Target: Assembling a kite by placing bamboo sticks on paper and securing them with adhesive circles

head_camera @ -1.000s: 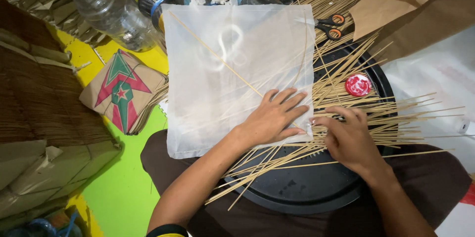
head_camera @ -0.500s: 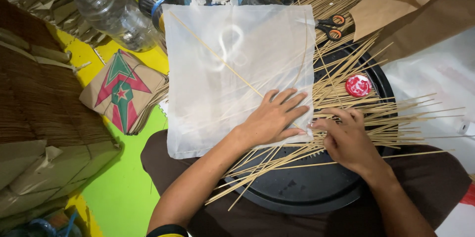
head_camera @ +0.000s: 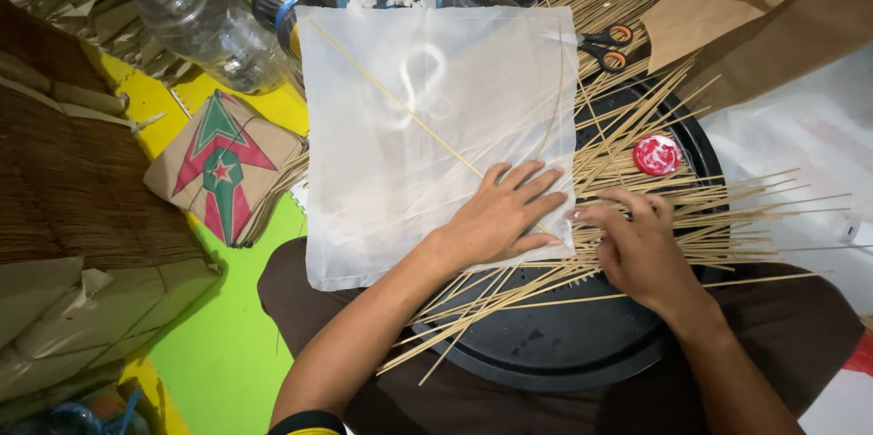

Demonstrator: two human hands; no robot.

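A small home craft corner on the floor, a kite-making workspace by the look of it. Thin bamboo sticks lie heaped over a round black tray, a sheet of white tissue paper is spread flat, scissors sit nearby, and a stack of printed paper kites rests on bright green and yellow floor mats.

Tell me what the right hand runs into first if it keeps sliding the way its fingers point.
The right hand points left along the sticks, toward the white paper sheet. It would likely meet that sheet's right edge first, then the left hand pressing it flat just beyond.
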